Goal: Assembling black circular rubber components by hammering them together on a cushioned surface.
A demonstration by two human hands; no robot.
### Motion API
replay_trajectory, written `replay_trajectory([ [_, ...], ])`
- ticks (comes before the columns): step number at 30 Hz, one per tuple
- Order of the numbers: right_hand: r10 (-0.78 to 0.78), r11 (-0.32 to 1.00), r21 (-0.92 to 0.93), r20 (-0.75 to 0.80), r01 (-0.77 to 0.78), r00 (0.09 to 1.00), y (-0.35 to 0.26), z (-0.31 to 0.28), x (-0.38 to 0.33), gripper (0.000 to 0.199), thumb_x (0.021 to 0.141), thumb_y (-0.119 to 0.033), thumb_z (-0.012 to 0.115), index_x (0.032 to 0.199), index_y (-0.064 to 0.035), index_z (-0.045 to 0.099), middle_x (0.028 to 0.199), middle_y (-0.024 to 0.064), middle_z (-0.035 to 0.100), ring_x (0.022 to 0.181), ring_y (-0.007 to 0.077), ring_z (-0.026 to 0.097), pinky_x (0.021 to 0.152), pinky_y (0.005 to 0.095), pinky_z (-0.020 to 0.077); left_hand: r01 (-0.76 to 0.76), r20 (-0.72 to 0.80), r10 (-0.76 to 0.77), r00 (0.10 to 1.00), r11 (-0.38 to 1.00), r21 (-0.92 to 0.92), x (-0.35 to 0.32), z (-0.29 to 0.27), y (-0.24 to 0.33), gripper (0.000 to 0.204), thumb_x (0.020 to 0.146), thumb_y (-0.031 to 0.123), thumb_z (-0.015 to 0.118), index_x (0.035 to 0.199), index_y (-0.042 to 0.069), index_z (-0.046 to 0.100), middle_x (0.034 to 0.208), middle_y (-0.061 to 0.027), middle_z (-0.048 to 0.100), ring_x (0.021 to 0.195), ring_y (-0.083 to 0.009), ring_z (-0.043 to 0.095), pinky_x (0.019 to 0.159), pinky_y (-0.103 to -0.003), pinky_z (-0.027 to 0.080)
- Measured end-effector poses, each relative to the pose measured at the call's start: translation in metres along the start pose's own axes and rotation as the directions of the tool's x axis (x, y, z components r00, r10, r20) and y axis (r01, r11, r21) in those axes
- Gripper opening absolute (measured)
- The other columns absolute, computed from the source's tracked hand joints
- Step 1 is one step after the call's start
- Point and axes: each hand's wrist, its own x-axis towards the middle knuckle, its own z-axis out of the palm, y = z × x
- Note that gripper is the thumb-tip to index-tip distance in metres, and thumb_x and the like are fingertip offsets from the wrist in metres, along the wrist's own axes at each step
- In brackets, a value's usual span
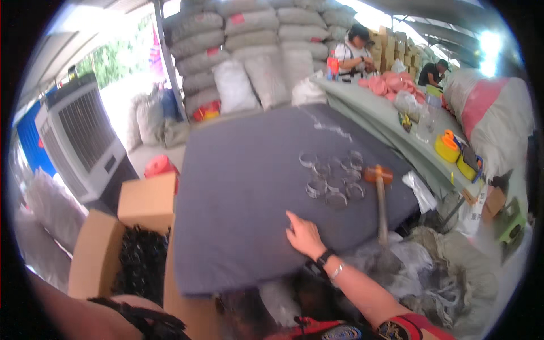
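Observation:
My right hand [306, 238] rests at the near part of the dark grey padded table [243, 164], its index finger stretched out and nothing visible in it. A black band and a bracelet are on that wrist. Beyond the hand lie several thin dark metal rings [334, 180], loosely grouped. To their right is a hammer [379, 198] with an orange-brown head and a wooden handle pointing toward me. At the lower left my left arm [79, 311] enters, blurred, next to dark strap-like pieces [141, 320]; the left hand's fingers cannot be made out.
An open cardboard box [93, 255] of black pieces stands left of the table, near an air cooler [85, 136]. Stacked sacks [249, 34] rise behind. A green-covered table [362, 105] at right bears pink pieces and a yellow container [446, 148]. Two people work farther back.

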Motion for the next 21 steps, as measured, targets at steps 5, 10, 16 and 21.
replay_trajectory([
  [5, 0.079, 0.997, -0.013, 0.077, -0.078, 0.994, 0.009, -0.012, 0.002, 0.05, 0.077, -0.013, 0.061, 0.124, -0.0046, 0.048, 0.078, 0.0118, 0.062, 0.071, 0.0314, 0.061, 0.067, 0.0423, 0.0479, 0.175, 0.05, -0.176, 0.983, 0.984, 0.016, -0.037, 0.001, 0.026, 0.052, 0.086, 0.018, 0.053, 0.133, -0.001, 0.041, 0.119, -0.0192, 0.054, 0.102, -0.0298, 0.055, 0.086, -0.043, 0.041],
  [10, 0.098, 0.995, 0.018, 0.163, -0.102, 0.982, -0.018, 0.012, -0.006, 0.05, 0.078, -0.016, 0.06, 0.126, -0.0066, 0.047, 0.086, 0.0143, 0.064, 0.078, 0.0335, 0.062, 0.069, 0.0438, 0.0487, 0.175, 0.013, -0.18, 0.984, 0.971, 0.165, -0.041, -0.039, 0.016, 0.054, 0.086, 0.018, 0.053, 0.135, -0.001, 0.04, 0.122, -0.0195, 0.054, 0.104, -0.0304, 0.055, 0.088, -0.043, 0.041],
  [16, 0.178, 0.984, -0.058, 0.152, -0.171, 0.972, -0.011, -0.018, -0.011, 0.049, 0.076, -0.011, 0.06, 0.124, -0.0081, 0.051, 0.074, 0.0125, 0.06, 0.066, 0.0285, 0.061, 0.063, 0.0398, 0.0489, 0.702, -0.082, -0.698, 0.711, 0.711, 0.035, -0.129, -0.06, -0.082, 0.037, 0.082, 0.007, 0.062, 0.119, 0.004, 0.058, 0.102, -0.0066, 0.064, 0.094, -0.0134, 0.059, 0.076, -0.027, 0.047],
  [21, 0.067, 0.996, 0.039, 0.166, -0.075, 0.984, 0.006, -0.001, -0.008, 0.055, 0.077, -0.001, 0.059, 0.131, -0.004, 0.046, 0.068, 0.0048, 0.052, 0.058, 0.0161, 0.051, 0.06, 0.0296, 0.0447, 0.975, -0.127, -0.968, 0.219, 0.21, 0.079, -0.271, -0.138, -0.164, 0.035, 0.087, 0.012, 0.058, 0.12, 0.001, 0.057, 0.094, -0.0055, 0.064, 0.077, -0.0116, 0.061, 0.064, -0.024, 0.048],
])
